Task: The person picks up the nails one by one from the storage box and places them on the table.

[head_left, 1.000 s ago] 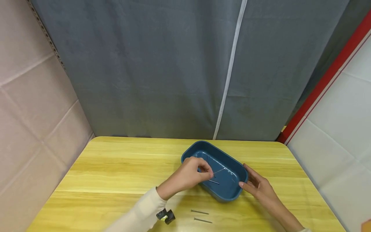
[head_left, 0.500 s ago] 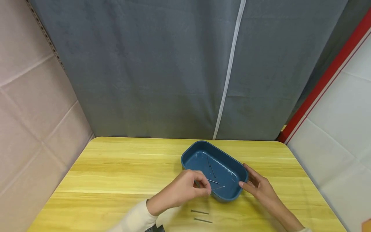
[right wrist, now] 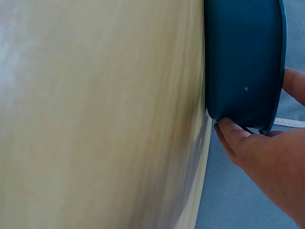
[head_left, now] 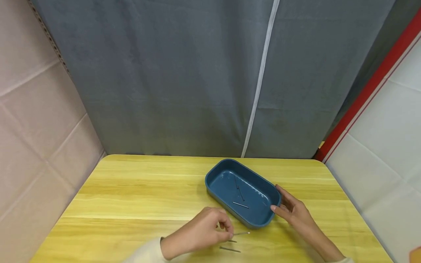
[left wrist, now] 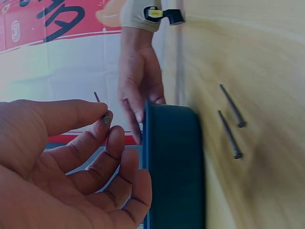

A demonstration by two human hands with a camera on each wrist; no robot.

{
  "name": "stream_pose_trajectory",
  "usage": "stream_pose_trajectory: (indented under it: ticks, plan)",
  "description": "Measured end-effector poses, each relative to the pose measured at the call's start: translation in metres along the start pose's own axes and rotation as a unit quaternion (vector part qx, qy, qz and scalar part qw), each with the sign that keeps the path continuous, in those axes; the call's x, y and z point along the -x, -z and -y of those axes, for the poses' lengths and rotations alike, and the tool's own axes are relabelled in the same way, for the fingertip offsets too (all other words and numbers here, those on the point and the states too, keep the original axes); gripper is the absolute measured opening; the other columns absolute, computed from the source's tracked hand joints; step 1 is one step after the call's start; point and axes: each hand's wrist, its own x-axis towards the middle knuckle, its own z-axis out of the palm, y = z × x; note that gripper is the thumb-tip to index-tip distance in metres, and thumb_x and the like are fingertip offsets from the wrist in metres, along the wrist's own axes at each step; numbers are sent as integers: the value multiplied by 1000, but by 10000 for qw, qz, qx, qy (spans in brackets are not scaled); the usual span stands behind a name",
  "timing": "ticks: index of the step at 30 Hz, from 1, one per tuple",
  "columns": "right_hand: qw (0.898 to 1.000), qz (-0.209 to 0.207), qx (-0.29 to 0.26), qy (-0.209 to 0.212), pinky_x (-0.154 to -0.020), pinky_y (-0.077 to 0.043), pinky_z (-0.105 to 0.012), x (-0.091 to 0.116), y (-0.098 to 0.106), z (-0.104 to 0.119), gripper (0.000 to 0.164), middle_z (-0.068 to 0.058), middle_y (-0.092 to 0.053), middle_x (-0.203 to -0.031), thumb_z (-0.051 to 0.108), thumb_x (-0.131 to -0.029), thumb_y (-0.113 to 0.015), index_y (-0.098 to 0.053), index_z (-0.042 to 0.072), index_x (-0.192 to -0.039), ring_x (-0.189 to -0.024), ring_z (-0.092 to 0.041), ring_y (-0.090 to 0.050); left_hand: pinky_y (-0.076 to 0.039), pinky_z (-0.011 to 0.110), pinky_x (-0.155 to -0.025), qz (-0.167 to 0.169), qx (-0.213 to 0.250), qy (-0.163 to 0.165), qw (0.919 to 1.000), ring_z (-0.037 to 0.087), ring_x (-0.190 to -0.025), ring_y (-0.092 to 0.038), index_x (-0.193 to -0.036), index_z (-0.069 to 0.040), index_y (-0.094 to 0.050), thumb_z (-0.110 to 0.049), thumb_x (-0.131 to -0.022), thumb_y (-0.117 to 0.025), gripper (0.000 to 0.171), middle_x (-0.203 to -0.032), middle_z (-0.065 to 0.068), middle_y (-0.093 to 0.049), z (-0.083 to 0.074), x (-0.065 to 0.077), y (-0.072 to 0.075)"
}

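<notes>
Between thumb and index finger my left hand (head_left: 208, 229) pinches a thin nail (head_left: 242, 233), just above the table in front of a blue plastic box (head_left: 258, 212). The left wrist view shows this nail's head (left wrist: 106, 120) at the fingertips, the other fingers loosely bent. Two more nails, one (left wrist: 232, 107) and another (left wrist: 229, 134), lie side by side on the wood under that hand. Inside the box are three nails, one of them (head_left: 241, 205) nearest the front wall. My right hand (head_left: 294, 212) holds the box's right end, thumb at the rim and fingers around the outside (right wrist: 233, 133).
The box stands at an angle on a light wooden table (head_left: 138, 193). A grey curtain (head_left: 181, 91) closes off the back. White panels stand left (head_left: 39, 128) and right (head_left: 388, 146), the right one edged with a red band (head_left: 361, 95).
My left hand has drawn back from over the box toward the front, carrying the pinched nail out above the nails on the table. The right hand and the box have stayed put.
</notes>
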Motion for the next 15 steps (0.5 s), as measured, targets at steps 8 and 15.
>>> stream_pose_trajectory:
  ticks: [8,15]
  plan:
    - [10000,18,24,-72,-98,-48,-11,1,1,2,79,-31,-45,-166,15,-105,-76,-34,-3,-169,-146,-47,-52,-48,26,-95,53,-411,146,9990,-4,-89,-56,-83,-21,-82,-10,-91,-88,15,-84,-26,-64,9,7,-11]
    - [9998,64,136,-89,-99,-48,-11,1,1,1,80,-31,-47,-165,15,-105,-76,-33,-3,-170,-145,-44,-54,-48,22,-90,125,-836,164,9963,-4,-89,-52,-83,-24,-80,-15,-92,-89,15,-85,-26,-62,18,10,-22]
